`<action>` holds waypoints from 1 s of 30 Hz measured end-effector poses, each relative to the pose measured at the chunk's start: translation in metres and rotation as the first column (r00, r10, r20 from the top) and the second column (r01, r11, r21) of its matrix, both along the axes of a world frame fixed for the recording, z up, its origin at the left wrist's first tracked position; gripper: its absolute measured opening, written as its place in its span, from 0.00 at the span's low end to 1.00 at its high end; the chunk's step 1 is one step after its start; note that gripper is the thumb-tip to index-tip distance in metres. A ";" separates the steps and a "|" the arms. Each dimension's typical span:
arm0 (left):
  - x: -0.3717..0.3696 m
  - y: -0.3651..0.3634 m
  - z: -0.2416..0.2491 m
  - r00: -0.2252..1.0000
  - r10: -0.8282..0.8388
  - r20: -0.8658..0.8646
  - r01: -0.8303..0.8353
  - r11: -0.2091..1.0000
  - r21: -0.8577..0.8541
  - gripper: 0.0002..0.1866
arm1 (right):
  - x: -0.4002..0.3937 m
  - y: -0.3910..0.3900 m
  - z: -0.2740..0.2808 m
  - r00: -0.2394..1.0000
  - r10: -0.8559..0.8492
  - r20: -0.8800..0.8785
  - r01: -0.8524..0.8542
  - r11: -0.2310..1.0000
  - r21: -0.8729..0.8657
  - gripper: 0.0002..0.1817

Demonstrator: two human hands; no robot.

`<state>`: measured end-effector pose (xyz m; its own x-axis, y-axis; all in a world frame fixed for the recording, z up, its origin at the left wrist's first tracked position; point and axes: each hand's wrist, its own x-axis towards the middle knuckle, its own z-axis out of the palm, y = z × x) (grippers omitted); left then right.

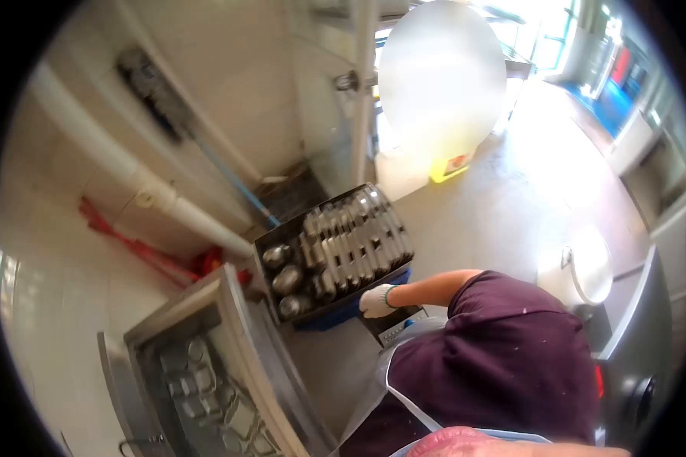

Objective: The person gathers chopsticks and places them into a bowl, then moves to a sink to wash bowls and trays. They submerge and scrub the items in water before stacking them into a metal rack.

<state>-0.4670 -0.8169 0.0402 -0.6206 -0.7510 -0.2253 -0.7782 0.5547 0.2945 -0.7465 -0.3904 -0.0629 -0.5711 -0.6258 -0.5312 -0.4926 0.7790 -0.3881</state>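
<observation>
My right hand (376, 302), in a white glove with a green cuff, is closed at the near right corner of a dark crate (345, 302). Its fingers appear curled on the rim, though they are partly hidden. Inside the crate stand rows of shiny metal trays (354, 236), packed on edge. Several round metal bowls (287, 279) fill its left side. Blue material (328, 316) shows along the crate's near edge. Just below my hand, a grey perforated piece (395, 331) is partly covered by my apron. My left hand is out of view.
At lower left is a metal-framed basin (232, 305) with metal pieces in it. A white pipe (198, 217) and a blue-handled brush (152, 91) are by the wall. Red cloth (145, 251) lies behind the crate. A white bucket (591, 270) stands at right.
</observation>
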 end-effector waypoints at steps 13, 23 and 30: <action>0.020 -0.053 -0.120 0.975 0.195 -0.111 -0.180 0.974 0.135 0.21 | -0.001 -0.330 0.085 0.981 0.140 -0.130 -0.191 0.747 -0.636 0.15; 0.009 -0.038 -0.136 0.822 0.463 -0.331 -0.498 0.867 -0.023 0.15 | -0.098 -0.526 -0.067 0.888 0.449 -0.100 -0.392 0.852 0.348 0.15; -0.012 -0.062 -0.128 0.856 0.497 -0.141 -0.502 0.865 0.001 0.15 | -0.104 -0.575 -0.168 0.917 0.398 0.015 -0.340 0.764 0.548 0.15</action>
<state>-0.4792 -0.8790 -0.0878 -0.1819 -0.9738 -0.1364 -0.9086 0.1134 0.4020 -0.8501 -0.9658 -0.2311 -0.4208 -0.4359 -0.7956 -0.7971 0.5963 0.0949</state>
